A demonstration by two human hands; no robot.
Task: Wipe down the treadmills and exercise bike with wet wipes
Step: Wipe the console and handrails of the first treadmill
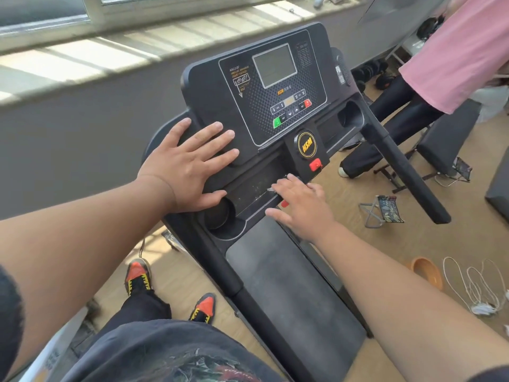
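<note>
A pale wooden floor fills the room's lower half, with a grey wall and a sunlit window sill running from nine o'clock up to one o'clock. The black treadmill stands at the centre, its grey running belt stretching toward five o'clock and a padded handrail slanting off at three o'clock. Its console sits at twelve o'clock, carrying a grey display screen, a round HSM badge and a red safety clip below it. A second person in a pink top stands at two o'clock.

The left hand lies flat with fingers spread on the console's left corner, just above a round cup holder. The right hand presses loosely spread fingers onto the dusty tray below the console; a white scrap of wet wipe shows at the fingertips, though how it is held cannot be told.

At four o'clock on the floor lie a small folding stool, an orange bowl and white cables. Orange-toed shoes show at seven o'clock.
</note>
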